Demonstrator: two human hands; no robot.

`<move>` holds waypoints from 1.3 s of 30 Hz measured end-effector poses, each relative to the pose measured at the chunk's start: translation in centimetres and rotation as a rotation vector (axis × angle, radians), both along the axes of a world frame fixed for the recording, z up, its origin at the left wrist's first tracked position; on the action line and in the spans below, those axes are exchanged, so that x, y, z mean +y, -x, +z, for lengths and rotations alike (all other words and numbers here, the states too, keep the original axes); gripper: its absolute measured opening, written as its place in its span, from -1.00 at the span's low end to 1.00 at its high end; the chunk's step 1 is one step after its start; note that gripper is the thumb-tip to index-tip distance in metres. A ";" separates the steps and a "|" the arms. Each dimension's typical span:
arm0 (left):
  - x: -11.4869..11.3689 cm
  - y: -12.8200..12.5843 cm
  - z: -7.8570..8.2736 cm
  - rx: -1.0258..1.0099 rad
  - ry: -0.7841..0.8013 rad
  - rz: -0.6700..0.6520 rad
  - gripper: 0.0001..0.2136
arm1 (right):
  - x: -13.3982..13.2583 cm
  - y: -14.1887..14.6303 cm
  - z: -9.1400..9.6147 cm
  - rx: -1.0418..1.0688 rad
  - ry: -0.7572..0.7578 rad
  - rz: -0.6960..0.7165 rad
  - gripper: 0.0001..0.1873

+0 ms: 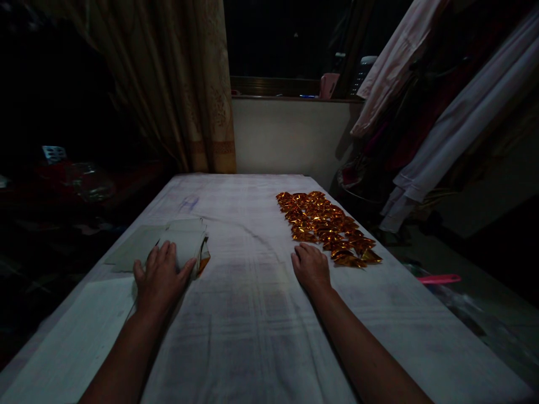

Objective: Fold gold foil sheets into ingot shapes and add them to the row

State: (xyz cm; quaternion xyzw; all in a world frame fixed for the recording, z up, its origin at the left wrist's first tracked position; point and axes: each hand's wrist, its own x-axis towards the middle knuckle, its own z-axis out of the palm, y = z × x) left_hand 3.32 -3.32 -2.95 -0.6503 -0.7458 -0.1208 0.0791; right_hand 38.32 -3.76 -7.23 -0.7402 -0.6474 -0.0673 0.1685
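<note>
On the left side of the cloth-covered table, my left hand [162, 275] lies on a pile of pale paper sheets [138, 244], fingers spread. Beside its thumb, the edge of one sheet curls up and shows a gold foil patch [203, 265]. My right hand [311, 266] rests on the cloth at the right, its fingers curled in; whatever lies under or inside them is hidden. Just beyond it sit several rows of folded gold foil pieces [324, 219], shiny and packed close together.
A white cloth [240, 314] covers the table. A larger pale sheet [80, 331] lies at the near left. Behind stand a curtain [206, 90] and a sill with a pink cup [328, 85]. Clothes [458, 112] hang at the right, above a pink handle [440, 279] beside the table.
</note>
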 end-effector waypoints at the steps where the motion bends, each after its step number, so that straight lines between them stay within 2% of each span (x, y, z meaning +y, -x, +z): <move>1: -0.1 -0.1 0.0 0.014 0.000 -0.011 -0.44 | 0.0 0.0 0.0 0.000 0.001 0.001 -0.76; 5: 0.0 -0.3 0.0 0.056 0.009 -0.031 -0.49 | 0.0 -0.1 -0.1 0.004 0.002 0.000 -0.77; 11: 0.5 -0.2 0.3 0.125 0.062 -0.050 -0.36 | 0.1 -0.1 -0.1 0.006 0.006 0.004 -0.76; 16: 1.0 -0.3 0.4 0.161 0.100 -0.066 -0.36 | 0.1 0.0 -0.1 0.008 0.005 0.008 -0.75; 25: 1.2 0.5 -0.9 0.109 0.045 -0.123 -0.47 | 0.1 -0.1 -0.2 0.011 0.005 0.025 -0.75; 35: 1.1 0.0 -0.9 0.018 0.019 -0.084 -0.59 | -0.7 -0.2 -0.1 0.003 0.065 0.051 -0.70; 39: 1.0 0.1 -0.6 -0.022 0.008 -0.069 -0.63 | -1.0 -0.4 0.0 0.004 0.085 0.029 -0.63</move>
